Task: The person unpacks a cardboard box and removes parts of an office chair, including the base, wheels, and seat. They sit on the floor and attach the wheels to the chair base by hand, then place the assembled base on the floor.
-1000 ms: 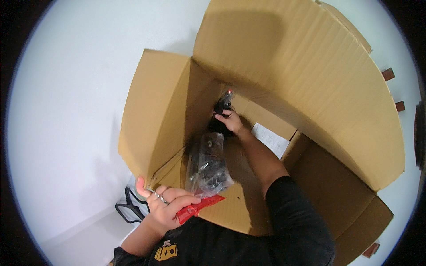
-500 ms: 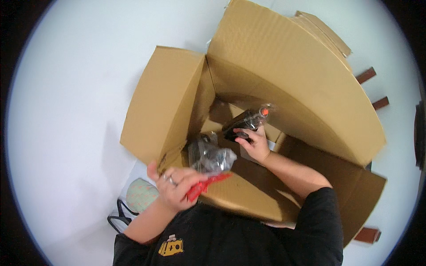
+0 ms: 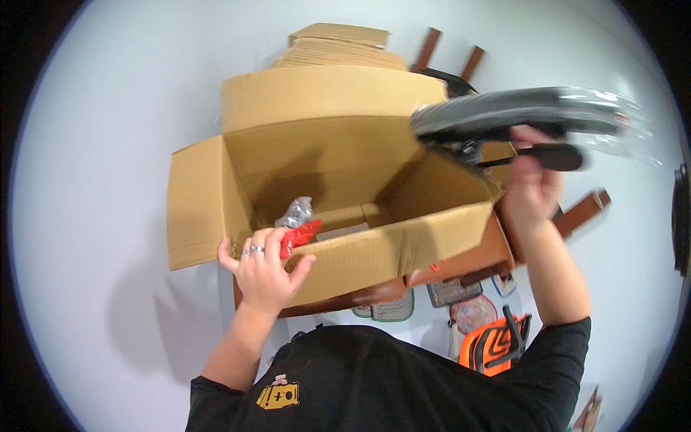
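Note:
My right hand [image 3: 534,189] is raised beyond the right end of a large open cardboard box [image 3: 403,248]. It is closed on a long black object [image 3: 497,119] wrapped in clear plastic, with a rounded black piece sticking out beside the fingers. Motion blurs it, and its kind is unclear. At the near left of the box, my left hand [image 3: 265,268] rests by the rim. Its fingers are curled against a red plastic packet [image 3: 301,237], thumb stretched along the outer wall. Just past the red packet, inside the box, shows a grey piece in crinkled clear plastic [image 3: 295,212].
Beneath the box is a brown seat or stool top [image 3: 468,248], with a wooden leg [image 3: 583,212] on the right. Folded cardboard [image 3: 338,54] leans behind the box. Several patterned mats [image 3: 392,306] and an orange and black item [image 3: 493,344] lie near my right side.
My right hand has lifted the wrapped black object out of the box and swung it right. My left hand has come to the near rim, with the red packet still against it. The view has shifted.

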A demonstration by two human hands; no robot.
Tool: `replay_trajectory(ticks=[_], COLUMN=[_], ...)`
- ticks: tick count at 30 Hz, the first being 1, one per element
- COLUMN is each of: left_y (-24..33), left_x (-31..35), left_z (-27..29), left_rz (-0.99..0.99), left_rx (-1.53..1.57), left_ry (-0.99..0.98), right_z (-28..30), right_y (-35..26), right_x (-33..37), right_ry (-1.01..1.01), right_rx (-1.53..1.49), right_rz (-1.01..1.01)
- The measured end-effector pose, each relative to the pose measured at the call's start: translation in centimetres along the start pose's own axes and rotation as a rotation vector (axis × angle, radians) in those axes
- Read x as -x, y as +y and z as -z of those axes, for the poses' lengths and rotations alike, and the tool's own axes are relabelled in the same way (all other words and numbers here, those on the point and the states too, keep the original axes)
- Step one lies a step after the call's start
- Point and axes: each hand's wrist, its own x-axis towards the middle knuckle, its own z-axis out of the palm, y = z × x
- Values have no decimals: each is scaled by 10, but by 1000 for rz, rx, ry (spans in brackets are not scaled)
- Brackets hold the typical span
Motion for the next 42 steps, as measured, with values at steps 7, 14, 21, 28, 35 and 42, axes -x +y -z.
replay_trajectory(ticks=[7, 14, 21, 28, 35, 42], left_y=[-4, -18, 70, 210, 363, 518], left_x=[0, -26, 21, 100, 259, 440], left_z=[-24, -14, 74, 160, 215, 220], left_rz=[-330, -160, -281, -724, -1180, -1601], left_rx=[69, 286, 42, -13, -30, 521], left_ry=[-372, -507, -650, -635, -596, -642], right_z=[138, 62, -24, -79, -76, -77], right_y=[-160, -311, -402, -547, -674, -755], right_x=[162, 292, 542, 626, 675, 691], right_ry=[379, 150, 881, 1265, 1359, 1746], right_rx=[292, 803, 1195, 1289, 1420, 1605], right_rz=[-36, -697, -1099, -1301, -1360, -1456])
